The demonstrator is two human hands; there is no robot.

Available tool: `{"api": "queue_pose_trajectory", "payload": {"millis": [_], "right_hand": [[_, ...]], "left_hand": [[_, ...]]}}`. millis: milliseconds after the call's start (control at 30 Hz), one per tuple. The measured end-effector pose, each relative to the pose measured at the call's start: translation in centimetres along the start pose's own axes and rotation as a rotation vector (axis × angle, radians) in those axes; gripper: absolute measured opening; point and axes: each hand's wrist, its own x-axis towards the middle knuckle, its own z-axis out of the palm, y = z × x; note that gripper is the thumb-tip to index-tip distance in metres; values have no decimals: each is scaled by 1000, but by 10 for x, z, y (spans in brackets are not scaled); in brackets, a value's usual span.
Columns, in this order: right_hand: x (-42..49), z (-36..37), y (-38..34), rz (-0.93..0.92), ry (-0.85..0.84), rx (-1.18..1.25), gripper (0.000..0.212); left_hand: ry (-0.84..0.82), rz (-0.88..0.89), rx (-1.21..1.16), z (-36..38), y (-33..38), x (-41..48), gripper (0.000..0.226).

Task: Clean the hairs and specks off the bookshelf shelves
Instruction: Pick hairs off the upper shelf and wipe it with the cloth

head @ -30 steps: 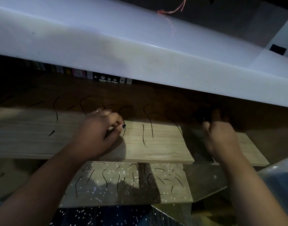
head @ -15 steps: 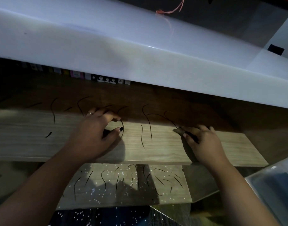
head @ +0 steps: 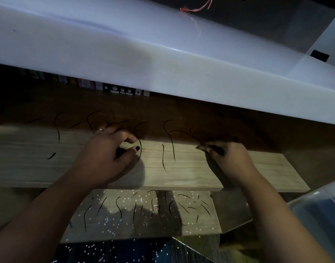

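The left hand [head: 113, 154] is curling on the upper shelf [head: 191, 173], thumb and fingers pinching a curved hair [head: 140, 151]. The right hand [head: 231, 160] is pinching the end of a long hair [head: 181, 132], probably because strands this thin need plucking. More hairs [head: 163, 158] are lying between them, and others among white specks [head: 142, 201] on the lower shelf [head: 200, 224]. A clear bin [head: 318, 209] is sitting at the right, its contents too dim to tell.

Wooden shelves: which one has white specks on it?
The lower light-wood shelf, nearest the camera: white specks lie scattered among its dark hairs. The upper light-wood shelf shows dark hairs only.
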Motion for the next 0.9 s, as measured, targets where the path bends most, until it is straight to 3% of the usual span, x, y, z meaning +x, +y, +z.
{"api": "queue_pose_trajectory", "payload": {"millis": [167,333,433,600,800,900], "right_hand": [[24,-4,-6,54,-101,-56,29],[1,1,6,55,-45,124,23],[-20,1,15,-33,15,143,19],[-30,-2,22,-49,5,253,21],[5,1,13,123,-8,331,22],[22,3,7,156,5,225,25]], "left_hand": [[33,32,7,1,-1,-1,41],[53,47,-2,1,-1,-2,41],[45,41,-13,0,-2,-2,41],[40,23,-32,0,-3,-1,39],[40,61,-22,2,-7,0,30],[58,58,-29,3,-7,-1,29]]}}
